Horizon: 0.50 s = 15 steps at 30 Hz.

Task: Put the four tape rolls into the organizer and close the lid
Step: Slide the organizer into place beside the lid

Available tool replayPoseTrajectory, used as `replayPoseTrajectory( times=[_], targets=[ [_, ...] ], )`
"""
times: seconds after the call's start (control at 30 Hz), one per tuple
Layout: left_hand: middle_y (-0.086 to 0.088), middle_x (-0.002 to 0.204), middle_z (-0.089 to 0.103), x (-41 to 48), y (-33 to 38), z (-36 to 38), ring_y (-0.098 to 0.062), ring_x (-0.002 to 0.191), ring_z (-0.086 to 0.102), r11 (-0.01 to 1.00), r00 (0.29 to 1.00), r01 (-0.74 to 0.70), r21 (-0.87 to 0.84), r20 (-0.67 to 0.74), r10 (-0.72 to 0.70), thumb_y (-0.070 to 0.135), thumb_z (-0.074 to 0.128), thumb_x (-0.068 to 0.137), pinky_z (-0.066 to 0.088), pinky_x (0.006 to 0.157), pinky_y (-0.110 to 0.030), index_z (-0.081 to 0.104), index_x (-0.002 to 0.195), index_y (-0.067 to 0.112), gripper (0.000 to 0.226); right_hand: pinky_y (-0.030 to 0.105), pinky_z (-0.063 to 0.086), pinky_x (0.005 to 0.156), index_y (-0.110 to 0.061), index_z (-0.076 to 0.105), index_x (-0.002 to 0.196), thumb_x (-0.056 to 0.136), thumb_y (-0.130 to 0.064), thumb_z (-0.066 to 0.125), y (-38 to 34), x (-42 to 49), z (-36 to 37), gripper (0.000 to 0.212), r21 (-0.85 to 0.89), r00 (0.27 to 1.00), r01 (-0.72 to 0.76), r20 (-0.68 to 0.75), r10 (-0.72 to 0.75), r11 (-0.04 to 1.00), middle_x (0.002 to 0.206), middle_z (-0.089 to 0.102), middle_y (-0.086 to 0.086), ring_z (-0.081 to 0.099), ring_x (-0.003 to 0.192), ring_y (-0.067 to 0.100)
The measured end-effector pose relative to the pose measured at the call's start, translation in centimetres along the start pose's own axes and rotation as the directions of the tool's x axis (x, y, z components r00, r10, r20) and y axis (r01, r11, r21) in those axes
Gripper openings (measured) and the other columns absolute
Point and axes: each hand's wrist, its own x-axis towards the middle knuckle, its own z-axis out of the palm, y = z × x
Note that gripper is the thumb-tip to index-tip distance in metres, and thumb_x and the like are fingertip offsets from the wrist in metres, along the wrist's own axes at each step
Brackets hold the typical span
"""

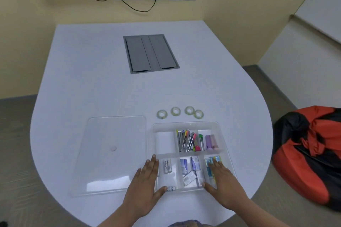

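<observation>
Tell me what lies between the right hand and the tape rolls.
In the head view, the organizer's far compartments lie between the right hand and the four tape rolls: pens and clips, small purple and pink items, then bare table.

Both hands flat, fingers spread: left hand (145,178) and right hand (222,180) on open organizer (186,125). Lid (110,153) lies beside it. Four tape rolls (180,112) on table (92,79) just beyond.
</observation>
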Motion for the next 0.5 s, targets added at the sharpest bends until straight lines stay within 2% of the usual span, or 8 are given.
replayPoseTrajectory(
  times=[0.13,0.2,0.27,0.37,0.5],
  targets=[
    [0.014,0.155,-0.024,0.7,-0.7,-1.0,-0.004,0.146,-0.016,0.997,0.997,-0.036,-0.066,-0.071,0.031,0.064,0.032,0.091,-0.009,0.117,-0.021,-0.031,0.142,0.027,0.088,0.025,0.025,0.114,-0.026,0.033,0.147,0.086,-0.051,0.056,-0.6,0.2,-0.5,0.07,0.104,0.997,-0.021,-0.068,0.028,0.994,0.157,0.029,-0.006,0.026,0.143,0.01],
    [0.011,0.158,-0.014,1.3,-0.9,-1.9,-0.006,0.148,-0.008,0.996,0.994,-0.031,-0.084,-0.108,0.022,0.06,0.035,0.093,-0.003,0.118,-0.022,-0.023,0.146,0.024,0.087,0.027,0.037,0.106,-0.027,0.044,0.14,0.085,-0.042,0.06,-0.9,1.1,-1.6,0.059,0.13,0.994,-0.026,-0.103,0.039,0.991,0.148,0.045,-0.006,0.045,0.132,0.012],
    [0.007,0.161,-0.001,2.1,-1.0,-2.8,-0.007,0.148,0.001,0.993,0.99,0.001,-0.116,-0.137,-0.017,0.058,0.039,0.093,0.004,0.118,-0.024,-0.008,0.152,0.022,0.083,0.027,0.047,0.092,-0.028,0.052,0.13,0.084,-0.036,0.064,-1.3,2.4,-3.2,0.048,0.155,0.985,-0.029,-0.163,0.055,0.987,0.133,0.059,-0.006,0.059,0.114,0.014],
    [0.003,0.161,0.017,4.2,-0.4,-4.3,-0.011,0.148,0.013,0.984,0.979,0.044,-0.171,-0.19,-0.076,0.057,0.043,0.093,0.014,0.117,-0.026,0.01,0.154,0.019,0.079,0.026,0.048,0.085,-0.026,0.06,0.12,0.084,-0.03,0.066,-1.6,5.8,-6.2,0.037,0.202,0.971,0.03,-0.24,0.019,0.979,0.122,0.066,-0.004,0.065,0.102,0.016],
    [-0.005,0.154,0.037,8.6,1.0,-6.4,-0.019,0.143,0.031,0.985,0.949,0.089,-0.149,-0.289,-0.129,0.049,0.052,0.093,0.026,0.114,-0.032,0.028,0.15,0.015,0.07,0.026,0.046,0.086,-0.019,0.063,0.116,0.085,-0.028,0.067,-1.5,12.5,-10.3,0.033,0.214,0.948,0.152,-0.309,-0.081,0.965,0.12,0.066,0.001,0.063,0.103,0.02]
  ],
)
